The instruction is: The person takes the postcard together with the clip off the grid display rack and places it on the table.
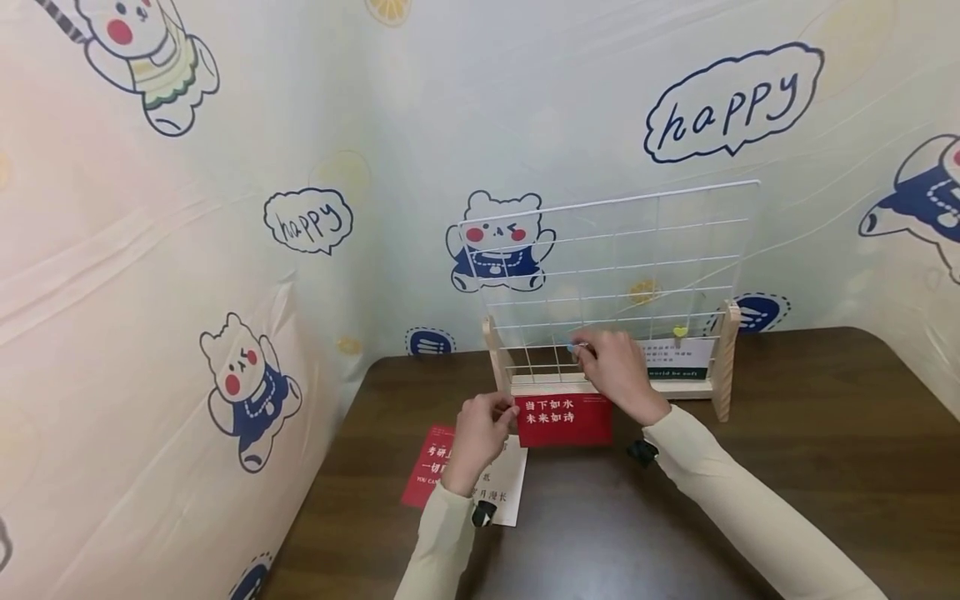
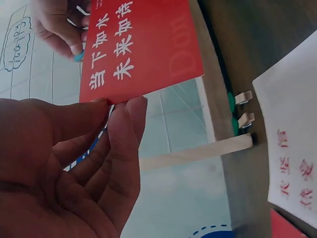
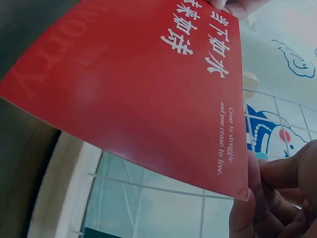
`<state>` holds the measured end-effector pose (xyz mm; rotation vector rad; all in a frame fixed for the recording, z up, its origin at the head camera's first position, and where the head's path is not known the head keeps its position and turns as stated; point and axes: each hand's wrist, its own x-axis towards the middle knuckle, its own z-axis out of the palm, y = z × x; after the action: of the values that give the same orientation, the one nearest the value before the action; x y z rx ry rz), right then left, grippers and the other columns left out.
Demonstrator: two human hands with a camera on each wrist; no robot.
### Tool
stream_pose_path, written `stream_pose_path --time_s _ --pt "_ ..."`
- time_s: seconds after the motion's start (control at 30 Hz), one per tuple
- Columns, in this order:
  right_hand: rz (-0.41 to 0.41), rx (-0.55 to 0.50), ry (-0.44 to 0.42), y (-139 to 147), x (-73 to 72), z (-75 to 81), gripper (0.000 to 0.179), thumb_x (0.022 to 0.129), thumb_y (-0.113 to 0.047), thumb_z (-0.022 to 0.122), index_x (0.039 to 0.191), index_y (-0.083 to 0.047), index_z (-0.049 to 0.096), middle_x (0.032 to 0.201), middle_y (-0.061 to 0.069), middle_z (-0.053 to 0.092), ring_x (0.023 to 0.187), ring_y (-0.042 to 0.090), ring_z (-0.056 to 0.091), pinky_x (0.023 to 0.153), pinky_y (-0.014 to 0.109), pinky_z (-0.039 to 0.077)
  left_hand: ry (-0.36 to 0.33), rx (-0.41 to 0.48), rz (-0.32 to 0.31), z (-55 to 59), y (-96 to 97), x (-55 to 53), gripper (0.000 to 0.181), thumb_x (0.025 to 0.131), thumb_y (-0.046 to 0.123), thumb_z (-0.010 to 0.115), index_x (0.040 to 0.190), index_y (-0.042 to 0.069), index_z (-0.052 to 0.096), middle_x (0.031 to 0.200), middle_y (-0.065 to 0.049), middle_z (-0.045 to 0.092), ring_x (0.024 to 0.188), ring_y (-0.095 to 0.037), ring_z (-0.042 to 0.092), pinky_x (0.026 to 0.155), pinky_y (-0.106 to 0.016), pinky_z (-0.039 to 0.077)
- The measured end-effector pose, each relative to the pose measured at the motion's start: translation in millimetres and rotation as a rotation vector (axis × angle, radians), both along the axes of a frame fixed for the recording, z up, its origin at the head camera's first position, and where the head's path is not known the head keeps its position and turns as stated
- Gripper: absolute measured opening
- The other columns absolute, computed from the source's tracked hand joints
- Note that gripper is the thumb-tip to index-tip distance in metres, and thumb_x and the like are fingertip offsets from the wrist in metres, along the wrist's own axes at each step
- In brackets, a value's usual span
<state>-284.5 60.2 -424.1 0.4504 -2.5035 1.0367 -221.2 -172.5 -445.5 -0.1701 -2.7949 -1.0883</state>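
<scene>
A red card [image 1: 570,427] with white lettering is held up in front of the white wire grid [image 1: 617,265]. My left hand [image 1: 480,429] pinches the card's left corner between thumb and fingers. Close to the grid wires, my right hand [image 1: 615,373] pinches a small blue clip [image 3: 260,155], mostly hidden by the fingers. In the right wrist view, fingers of my right hand also meet the card's lower corner. A white and dark green card [image 1: 678,360] hangs on the grid's lower right, under a yellow heart clip [image 1: 680,332].
On the dark wooden table [image 1: 720,517] lie another red card [image 1: 423,479] and a white card [image 1: 510,492], partly under my left arm. Two wooden clothespins with green tops [image 2: 243,97] are near the grid's base. Wooden feet [image 1: 726,362] support the grid; patterned cloth hangs behind.
</scene>
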Motion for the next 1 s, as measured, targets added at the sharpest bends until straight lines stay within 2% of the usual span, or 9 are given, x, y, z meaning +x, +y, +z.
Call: stream_pose_path --time_s 0.13,0.33,0.53,0.7,0.83,1.0 --pt "0.011 -0.004 -0.033 0 0.6 -7.6 0.016 0.099 -0.009 0.067 0.109 -0.003 0.078 0.072 0.007 0.073 0.053 0.012 0.053 0.046 0.027 0.035 -0.061 0.014 -0.023 -5.8 -1.1 4.5 0.009 0.098 0.013 0.072 0.103 0.008 0.078 0.095 -0.009 0.077 0.074 -0.013 0.066 0.063 -0.025 0.056" --pt "0.017 0.006 -0.044 -1 0.7 -17.0 0.015 0.099 -0.010 0.067 0.107 -0.003 0.078 0.070 0.005 0.072 0.051 0.011 0.049 0.045 0.026 0.033 -0.130 0.035 -0.057 -15.0 -1.0 8.4 0.011 0.098 0.011 0.071 0.105 0.006 0.077 0.093 -0.010 0.077 0.076 -0.016 0.073 0.065 -0.029 0.060" --pt "0.001 0.027 -0.096 -4 1.8 -23.9 0.017 0.099 -0.011 0.068 0.110 -0.004 0.078 0.076 0.008 0.075 0.052 0.012 0.048 0.047 0.027 0.032 -0.163 0.041 -0.066 -20.6 2.9 6.6 0.007 0.098 0.009 0.071 0.099 0.006 0.077 0.088 -0.008 0.075 0.071 -0.016 0.069 0.056 -0.025 0.054" --pt "0.011 0.028 -0.122 -7 1.9 -31.0 0.015 0.098 -0.012 0.069 0.108 -0.006 0.079 0.084 0.010 0.079 0.054 0.013 0.050 0.047 0.028 0.033 -0.186 0.039 -0.060 -24.2 4.7 8.0 0.007 0.098 0.010 0.072 0.097 0.006 0.078 0.088 -0.008 0.075 0.073 -0.019 0.072 0.059 -0.025 0.055" --pt "0.023 0.039 -0.141 -11 2.0 -35.7 0.015 0.098 -0.013 0.070 0.108 -0.006 0.079 0.079 0.008 0.076 0.054 0.013 0.049 0.047 0.028 0.033 -0.200 0.053 -0.064 -26.2 5.5 9.4 0.007 0.097 0.010 0.073 0.098 0.006 0.078 0.092 -0.010 0.076 0.076 -0.023 0.075 0.060 -0.026 0.057" --pt "0.024 0.060 -0.158 -14 1.5 -39.5 0.015 0.098 -0.013 0.070 0.107 -0.005 0.079 0.074 0.007 0.073 0.054 0.014 0.049 0.047 0.028 0.033 -0.214 0.066 -0.057 -29.0 6.7 9.4 0.007 0.095 0.009 0.075 0.099 0.005 0.078 0.093 -0.011 0.077 0.074 -0.021 0.075 0.060 -0.027 0.060"
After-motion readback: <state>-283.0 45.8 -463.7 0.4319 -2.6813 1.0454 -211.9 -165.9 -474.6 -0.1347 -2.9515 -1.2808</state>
